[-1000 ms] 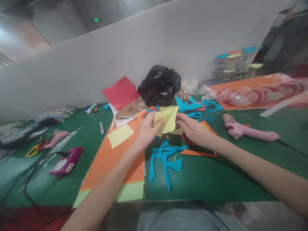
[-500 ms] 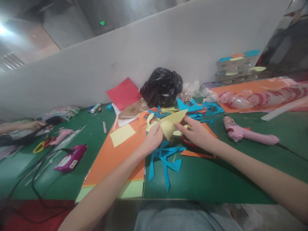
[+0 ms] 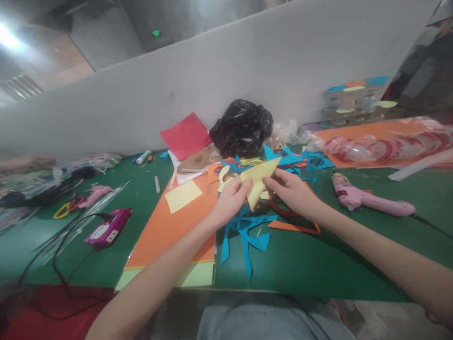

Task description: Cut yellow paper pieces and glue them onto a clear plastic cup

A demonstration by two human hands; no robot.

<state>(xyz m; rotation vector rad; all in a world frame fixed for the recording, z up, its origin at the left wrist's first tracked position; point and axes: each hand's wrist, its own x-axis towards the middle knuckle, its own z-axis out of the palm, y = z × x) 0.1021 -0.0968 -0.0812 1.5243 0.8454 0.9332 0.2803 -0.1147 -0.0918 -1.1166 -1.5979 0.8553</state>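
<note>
A folded piece of yellow paper point(image 3: 261, 177) is held up between both hands above the table. My left hand point(image 3: 233, 198) pinches its left side, thumb on top. On the right side, my right hand point(image 3: 292, 191) grips the same paper between thumb and fingers. Beneath and behind the hands lie blue paper scraps point(image 3: 246, 231) and an orange paper strip point(image 3: 293, 227). A red-handled tool point(image 3: 283, 208) is partly hidden under my right hand. To the left, a yellow paper rectangle point(image 3: 183, 196) rests on orange sheets point(image 3: 166, 241).
A pink glue gun point(image 3: 371, 198) lies at right, its cord trailing off. At left are a purple power strip point(image 3: 108, 229), scissors point(image 3: 67, 208) and cords. Behind stand a black plastic bag point(image 3: 241, 127) and red paper point(image 3: 186, 136). Another person's hand point(image 3: 38, 162) is at far left.
Both thumbs have shifted on the yellow paper, the left one now lying further over it. The other person's hand at far left has moved up and away from the black item.
</note>
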